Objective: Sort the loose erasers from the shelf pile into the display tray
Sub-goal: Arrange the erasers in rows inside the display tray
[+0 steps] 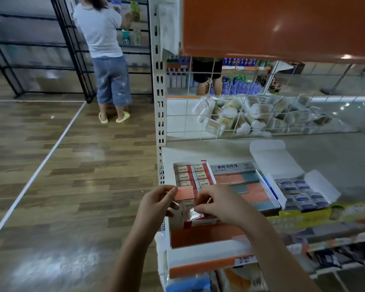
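Observation:
A white display tray (209, 167) at the shelf's left end holds rows of red-sleeved erasers (193, 175). My left hand (156, 202) pinches a salmon-pink eraser (184, 193) just above the tray's near end. My right hand (219, 202) has its fingers curled down onto a clear wrapper and erasers (191, 214) at the tray's front. Beside the tray on the right, a grey-lidded box (232, 168) holds salmon and teal erasers (249, 189).
A third open box with blue-wrapped erasers (299, 191) sits further right. Behind, a wire basket (251, 114) holds cotton-swab packs. An orange shelf (278, 28) hangs overhead. One person (103, 49) stands in the aisle at the left; another person's legs (207, 76) show through the wire.

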A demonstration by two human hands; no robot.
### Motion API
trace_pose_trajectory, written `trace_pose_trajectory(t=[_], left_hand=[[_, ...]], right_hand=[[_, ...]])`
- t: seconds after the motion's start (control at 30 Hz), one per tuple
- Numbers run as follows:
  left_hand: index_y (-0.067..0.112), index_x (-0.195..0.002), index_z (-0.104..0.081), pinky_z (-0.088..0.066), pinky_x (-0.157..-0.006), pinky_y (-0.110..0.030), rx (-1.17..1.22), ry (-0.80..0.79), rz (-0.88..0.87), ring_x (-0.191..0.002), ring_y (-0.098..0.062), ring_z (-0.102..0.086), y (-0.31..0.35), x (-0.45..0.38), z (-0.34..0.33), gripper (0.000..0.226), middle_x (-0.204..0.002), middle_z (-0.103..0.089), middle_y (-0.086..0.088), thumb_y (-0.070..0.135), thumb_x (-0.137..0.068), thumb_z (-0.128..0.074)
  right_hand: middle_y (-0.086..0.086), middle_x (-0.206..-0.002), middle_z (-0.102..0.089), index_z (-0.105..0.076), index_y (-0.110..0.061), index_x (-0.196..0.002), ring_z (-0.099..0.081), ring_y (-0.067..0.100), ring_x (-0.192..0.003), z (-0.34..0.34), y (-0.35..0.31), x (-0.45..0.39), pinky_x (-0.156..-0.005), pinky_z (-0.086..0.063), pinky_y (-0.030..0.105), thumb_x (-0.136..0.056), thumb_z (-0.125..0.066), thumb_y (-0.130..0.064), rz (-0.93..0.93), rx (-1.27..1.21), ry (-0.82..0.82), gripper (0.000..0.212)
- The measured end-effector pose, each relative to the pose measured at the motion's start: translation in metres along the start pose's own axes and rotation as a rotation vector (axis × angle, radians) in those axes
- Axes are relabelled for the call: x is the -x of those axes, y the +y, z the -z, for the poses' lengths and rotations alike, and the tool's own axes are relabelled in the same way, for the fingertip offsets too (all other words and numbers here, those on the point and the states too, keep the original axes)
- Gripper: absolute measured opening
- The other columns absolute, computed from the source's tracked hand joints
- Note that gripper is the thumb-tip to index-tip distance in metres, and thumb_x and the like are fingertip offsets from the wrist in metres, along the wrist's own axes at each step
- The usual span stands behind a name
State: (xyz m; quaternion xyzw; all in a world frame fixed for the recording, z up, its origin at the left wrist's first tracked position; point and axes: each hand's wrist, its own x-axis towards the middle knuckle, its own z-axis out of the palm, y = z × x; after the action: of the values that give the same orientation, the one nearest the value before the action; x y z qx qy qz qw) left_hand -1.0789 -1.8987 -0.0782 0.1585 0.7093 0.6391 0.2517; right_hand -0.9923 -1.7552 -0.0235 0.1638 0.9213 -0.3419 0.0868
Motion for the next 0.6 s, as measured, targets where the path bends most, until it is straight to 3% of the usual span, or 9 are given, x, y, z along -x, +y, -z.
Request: trace_pose_trajectory(t=[0.13, 0.37, 0.5, 0.6], left_hand=[[0.017, -0.090, -0.065, -0.052, -0.058, -0.020, 0.022, 0.008, 0.008, -0.061, -0.006, -0.063, 0.000, -0.001, -0.001, 0.013, -0.074, -0.067, -0.001, 0.018, -0.092, -0.053], [0.018, -0.090, -0.065, -0.051, -0.056, -0.018, -0.017, 0.020, -0.018, -0.059, -0.004, -0.062, 0.000, 0.000, -0.004, 0.012, -0.075, -0.068, -0.001, 0.019, -0.092, -0.053], [0.025, -0.088, -0.064, -0.044, -0.052, -0.016, -0.152, 0.024, -0.114, -0.057, 0.002, -0.058, 0.006, 0.001, -0.002, 0.009, -0.068, -0.068, 0.009, 0.022, -0.090, -0.056], [0.024, -0.092, -0.063, -0.042, -0.049, -0.011, -0.234, -0.018, -0.176, -0.055, 0.005, -0.057, 0.022, -0.004, -0.005, 0.006, -0.069, -0.066, 0.007, 0.024, -0.089, -0.058]], right_hand=[[-0.014, -0.084, -0.055, -0.055, -0.026, -0.084, -0.052, -0.003, -0.074, -0.011, 0.004, 0.001, -0.059, -0.035, 0.011, -0.085, -0.067, -0.025, 0.000, 0.022, 0.113, 0.011], [-0.007, -0.102, -0.064, -0.064, -0.021, -0.096, -0.050, 0.001, -0.082, -0.030, 0.011, 0.003, -0.064, -0.030, 0.002, -0.088, -0.063, -0.026, 0.049, 0.128, 0.213, 0.009], [-0.007, -0.105, -0.064, -0.066, -0.022, -0.101, -0.050, -0.001, -0.086, -0.027, 0.015, 0.006, -0.073, -0.036, 0.005, -0.089, -0.062, -0.025, 0.084, 0.100, 0.240, 0.013], [-0.010, -0.099, -0.061, -0.065, -0.022, -0.100, -0.051, -0.002, -0.085, -0.012, 0.025, 0.014, -0.075, -0.041, 0.008, -0.089, -0.061, -0.025, 0.084, 0.069, 0.304, 0.012]])
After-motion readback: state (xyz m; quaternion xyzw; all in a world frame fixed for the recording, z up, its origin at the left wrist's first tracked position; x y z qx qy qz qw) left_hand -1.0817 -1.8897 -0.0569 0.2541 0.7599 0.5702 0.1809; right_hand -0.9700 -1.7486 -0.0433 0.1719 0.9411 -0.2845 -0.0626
